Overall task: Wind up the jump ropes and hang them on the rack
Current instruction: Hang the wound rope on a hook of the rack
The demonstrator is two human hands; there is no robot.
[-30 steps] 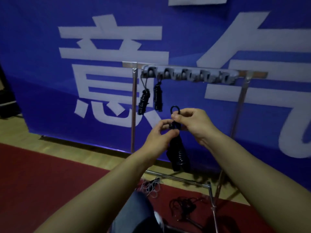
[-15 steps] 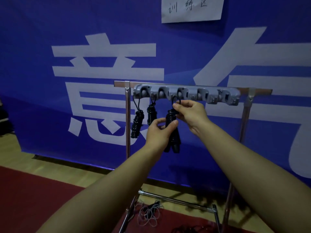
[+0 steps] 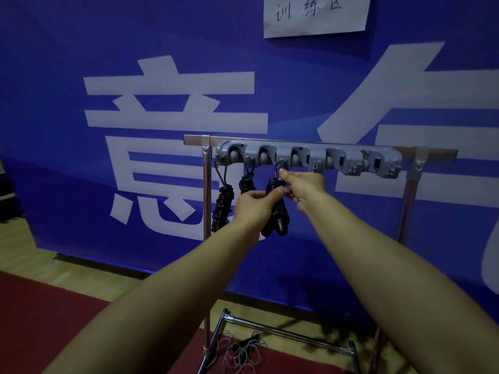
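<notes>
A grey hook strip (image 3: 307, 160) is fixed to the metal rack's top bar (image 3: 434, 151). Two wound black jump ropes hang from its left hooks, one (image 3: 222, 209) at the far left and a second (image 3: 246, 182) beside it. My left hand (image 3: 256, 206) grips a third wound black jump rope (image 3: 278, 222) around its bundle. My right hand (image 3: 303, 183) pinches that rope's top loop just under the third hook. Whether the loop sits on the hook is hidden by my fingers.
A loose rope (image 3: 243, 352) lies tangled on the red mat (image 3: 40, 319) at the rack's foot, by the lower crossbar (image 3: 291, 333). A blue banner (image 3: 81, 49) with large white characters and a paper sign (image 3: 316, 14) stands right behind the rack.
Both hands have lifted the wound rope from chest height up to the hook strip. The loop now sits at the third hook, and the view has tilted upward.
</notes>
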